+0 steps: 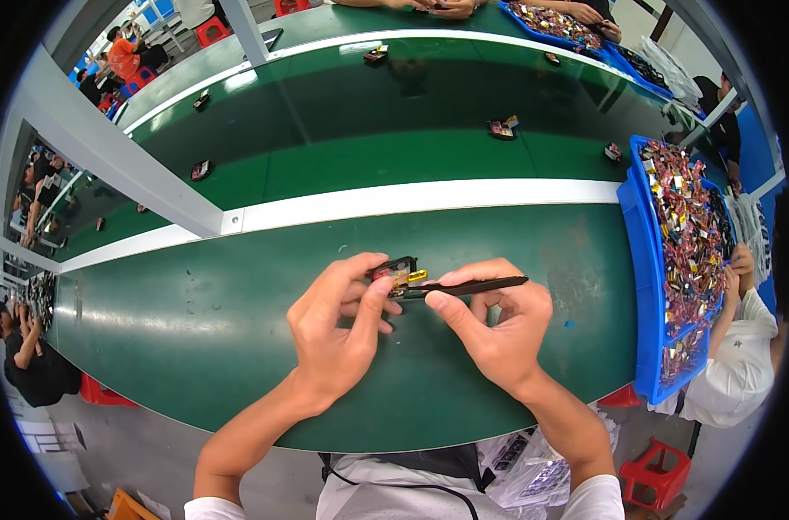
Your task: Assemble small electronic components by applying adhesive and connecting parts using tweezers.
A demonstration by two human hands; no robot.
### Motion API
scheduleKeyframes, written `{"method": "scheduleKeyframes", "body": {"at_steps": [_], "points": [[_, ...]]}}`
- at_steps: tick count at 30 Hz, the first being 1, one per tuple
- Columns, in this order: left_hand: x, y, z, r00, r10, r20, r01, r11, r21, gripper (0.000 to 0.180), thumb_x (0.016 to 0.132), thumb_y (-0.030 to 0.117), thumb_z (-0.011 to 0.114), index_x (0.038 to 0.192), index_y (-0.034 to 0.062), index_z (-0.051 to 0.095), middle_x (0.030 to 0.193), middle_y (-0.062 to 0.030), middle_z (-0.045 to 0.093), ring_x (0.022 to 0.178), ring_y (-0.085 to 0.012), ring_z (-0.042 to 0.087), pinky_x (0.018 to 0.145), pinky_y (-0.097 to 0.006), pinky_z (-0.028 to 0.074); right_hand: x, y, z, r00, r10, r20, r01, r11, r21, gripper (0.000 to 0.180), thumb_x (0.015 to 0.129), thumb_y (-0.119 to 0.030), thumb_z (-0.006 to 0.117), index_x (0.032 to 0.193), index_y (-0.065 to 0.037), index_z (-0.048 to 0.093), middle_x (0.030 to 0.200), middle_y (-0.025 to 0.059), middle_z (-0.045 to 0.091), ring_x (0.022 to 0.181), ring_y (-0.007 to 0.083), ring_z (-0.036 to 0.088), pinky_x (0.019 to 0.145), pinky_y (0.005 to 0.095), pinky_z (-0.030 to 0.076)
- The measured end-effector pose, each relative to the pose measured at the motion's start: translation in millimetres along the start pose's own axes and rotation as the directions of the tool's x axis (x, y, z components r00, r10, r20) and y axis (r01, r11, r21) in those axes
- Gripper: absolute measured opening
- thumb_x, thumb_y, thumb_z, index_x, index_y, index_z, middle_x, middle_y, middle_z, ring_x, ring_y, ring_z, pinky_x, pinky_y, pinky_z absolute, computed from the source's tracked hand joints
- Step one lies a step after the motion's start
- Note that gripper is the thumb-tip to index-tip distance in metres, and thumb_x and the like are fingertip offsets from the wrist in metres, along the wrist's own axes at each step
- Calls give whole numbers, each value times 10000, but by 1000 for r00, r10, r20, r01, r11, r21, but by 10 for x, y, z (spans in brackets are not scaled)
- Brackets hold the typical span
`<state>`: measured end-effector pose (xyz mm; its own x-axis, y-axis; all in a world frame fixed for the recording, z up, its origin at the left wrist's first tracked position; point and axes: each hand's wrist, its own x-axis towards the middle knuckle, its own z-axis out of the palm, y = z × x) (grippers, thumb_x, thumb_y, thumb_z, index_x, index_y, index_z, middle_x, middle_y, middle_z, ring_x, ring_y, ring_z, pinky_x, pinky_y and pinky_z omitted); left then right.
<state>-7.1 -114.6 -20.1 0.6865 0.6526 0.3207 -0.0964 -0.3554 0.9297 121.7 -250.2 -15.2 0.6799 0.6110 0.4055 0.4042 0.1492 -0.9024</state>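
Note:
In front of me, over the green worktop (212,321), my left hand (332,325) pinches a small black-framed assembly (401,270). It has a reddish, shiny inside and a yellow tab on its right side. My right hand (509,334) grips a slim black tool (485,286), dark and tapered, whose kind I cannot make out. The tool runs nearly level from past the right knuckles toward the assembly's lower edge. Its inner end meets the assembly between the fingertips, and the exact contact is hidden there.
A blue bin (642,286) heaped with small reddish parts stands at the right edge. Behind a white rail (429,192), several small assemblies lie along a dark green belt (325,104). A white post (126,139) rises at left. Co-workers sit to the right, left and across.

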Motion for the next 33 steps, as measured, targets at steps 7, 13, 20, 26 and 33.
{"method": "scheduleKeyframes", "body": {"at_steps": [7,13,20,26,33], "points": [[0,4,-5,1000,10,15,-9,1000,-5,193,964,-26,646,1151,-75,645,974,-167,727,731,-183,745,523,-253,589,2,41,0,994,113,-2,-111,984,137,157,817,15,823,948,6,737,815,39,714,475,-14,435,428,192,273],[10,-1,-5,1000,12,-14,-12,999,32,188,954,-26,658,1134,-77,653,885,-155,737,684,-174,738,513,-253,580,14,-11,10,999,33,-7,-33,999,4,157,807,6,831,937,0,743,799,35,717,460,-9,438,424,197,280],[17,9,8,1000,-17,-11,17,1000,0,177,954,-15,659,1120,-78,662,890,-157,743,673,-171,735,503,-249,571,8,-4,5,1000,12,18,-11,999,-33,164,803,0,836,938,0,743,777,20,711,459,-6,436,429,197,285],[29,-20,-41,996,11,90,-9,1000,-29,202,993,7,615,1163,-101,631,912,-173,741,692,-197,736,500,-251,568,50,12,-55,961,255,107,-275,923,271,155,844,33,795,971,26,706,762,-2,676,526,-31,417,468,170,273],[30,-13,-53,992,43,117,-39,999,-34,203,989,2,619,1163,-101,636,920,-179,738,703,-202,740,500,-253,569,64,20,-72,921,357,159,-390,857,336,139,861,47,773,977,40,697,779,25,686,538,-33,423,474,161,273]]}}
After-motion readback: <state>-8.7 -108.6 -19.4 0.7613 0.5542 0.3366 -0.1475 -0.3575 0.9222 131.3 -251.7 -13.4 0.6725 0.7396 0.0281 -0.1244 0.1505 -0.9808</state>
